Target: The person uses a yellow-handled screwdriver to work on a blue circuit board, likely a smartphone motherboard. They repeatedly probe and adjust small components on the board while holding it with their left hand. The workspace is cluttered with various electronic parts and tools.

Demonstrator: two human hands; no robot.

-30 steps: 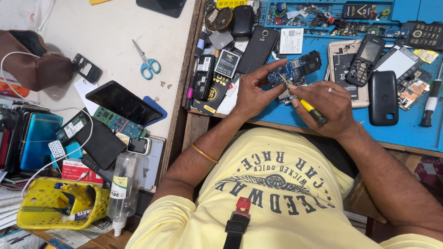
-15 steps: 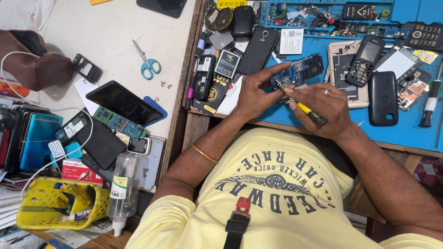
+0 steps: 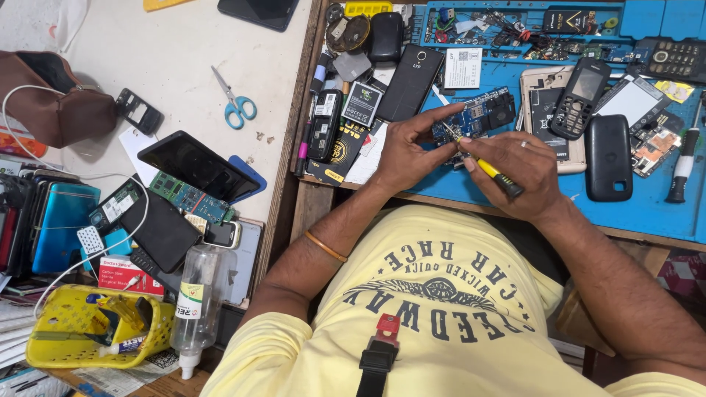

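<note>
Head view, looking straight down: left hand (image 3: 403, 151) pinches the blue circuit board (image 3: 476, 116) by its near edge, holding it just above the blue work mat (image 3: 654, 198). Right hand (image 3: 515, 173) is closed around a yellow-handled screwdriver (image 3: 489, 169), tip angled onto the board beside the left fingertips. To do this well, I'd say keep the board braced by that left grip, the tip seated square, pressure light so it doesn't skid across components. Close by on the mat: a black keypad phone (image 3: 581, 88) and a black back cover (image 3: 607, 156).
</note>
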